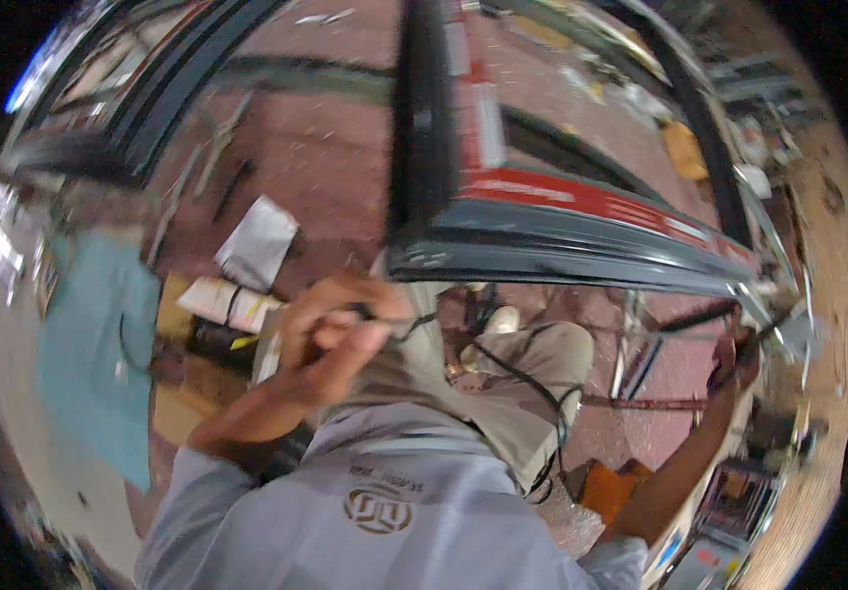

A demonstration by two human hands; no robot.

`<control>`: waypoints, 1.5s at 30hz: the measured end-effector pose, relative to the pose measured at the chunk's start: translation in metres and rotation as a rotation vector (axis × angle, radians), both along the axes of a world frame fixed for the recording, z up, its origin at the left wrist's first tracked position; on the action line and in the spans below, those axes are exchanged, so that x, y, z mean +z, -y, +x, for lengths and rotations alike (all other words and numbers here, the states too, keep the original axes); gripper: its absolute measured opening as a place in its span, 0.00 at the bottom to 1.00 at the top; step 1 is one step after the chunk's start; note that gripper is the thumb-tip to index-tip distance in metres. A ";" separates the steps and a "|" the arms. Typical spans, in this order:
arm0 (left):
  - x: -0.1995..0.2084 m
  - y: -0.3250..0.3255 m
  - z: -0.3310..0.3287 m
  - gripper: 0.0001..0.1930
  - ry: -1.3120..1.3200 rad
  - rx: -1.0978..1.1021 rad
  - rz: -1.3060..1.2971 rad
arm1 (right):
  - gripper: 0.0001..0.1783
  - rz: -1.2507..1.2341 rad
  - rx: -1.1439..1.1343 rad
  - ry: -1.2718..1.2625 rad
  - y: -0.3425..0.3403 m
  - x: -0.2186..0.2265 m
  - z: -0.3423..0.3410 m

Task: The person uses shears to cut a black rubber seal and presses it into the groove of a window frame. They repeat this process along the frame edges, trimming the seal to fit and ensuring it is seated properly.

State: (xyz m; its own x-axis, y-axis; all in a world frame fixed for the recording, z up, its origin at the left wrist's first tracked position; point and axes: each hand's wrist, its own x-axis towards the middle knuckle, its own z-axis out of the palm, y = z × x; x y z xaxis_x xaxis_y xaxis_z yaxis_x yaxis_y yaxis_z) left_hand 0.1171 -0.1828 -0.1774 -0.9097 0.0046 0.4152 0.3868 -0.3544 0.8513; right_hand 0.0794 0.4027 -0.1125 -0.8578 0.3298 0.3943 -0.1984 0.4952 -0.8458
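Note:
A dark window-type frame [562,246] with red printed tape along its inner edges spans the space in front of me. My left hand [335,329] is closed, thumb against fingers, on a thin black cord-like strip [517,374], just below the frame's near left corner. From that hand the strip runs right across my lap and hangs down in loops. My right hand [736,362] reaches out to the right, close to the frame's near right corner. Its fingers are blurred and partly hidden, so what it holds, if anything, cannot be made out.
A second dark frame [163,93] stands at the upper left. White paper [259,241] lies on the reddish floor [335,197]. A pale blue-green sheet [94,344] and cardboard [183,408] are at left. An orange piece [609,492] and tool-like clutter [739,497] lie at lower right.

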 end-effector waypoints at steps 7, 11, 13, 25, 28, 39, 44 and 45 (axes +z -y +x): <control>0.003 -0.035 0.007 0.09 0.334 -0.346 0.230 | 0.34 -0.700 0.757 0.299 0.085 -0.120 0.076; 0.002 -0.042 0.010 0.09 0.486 -0.430 0.202 | 0.32 -0.451 0.591 0.517 0.222 -0.085 0.125; -0.005 -0.055 0.009 0.09 0.528 -0.419 0.294 | 0.33 -0.462 0.546 0.620 0.247 -0.075 0.125; -0.010 -0.070 0.005 0.07 0.709 -0.457 0.379 | 0.30 -0.178 0.649 0.762 0.284 -0.072 0.107; -0.007 -0.073 0.005 0.06 0.779 -0.412 0.348 | 0.30 -0.125 0.700 0.781 0.287 -0.067 0.100; -0.010 -0.072 0.005 0.08 0.851 -0.370 0.318 | 0.33 -0.036 0.742 0.816 0.293 -0.070 0.094; -0.012 -0.071 0.005 0.07 0.872 -0.375 0.321 | 0.35 -0.058 0.726 0.860 0.296 -0.066 0.092; -0.014 -0.072 0.006 0.07 0.859 -0.373 0.325 | 0.35 -0.065 0.726 0.865 0.297 -0.066 0.092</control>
State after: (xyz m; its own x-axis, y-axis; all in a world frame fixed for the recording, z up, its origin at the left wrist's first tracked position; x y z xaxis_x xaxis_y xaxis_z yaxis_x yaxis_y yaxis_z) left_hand 0.1231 -0.1112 -0.1913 -0.8657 0.3549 -0.3530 -0.5004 -0.5937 0.6302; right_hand 0.1714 0.1059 -0.1787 -0.8309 -0.3597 -0.4245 0.2431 0.4516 -0.8585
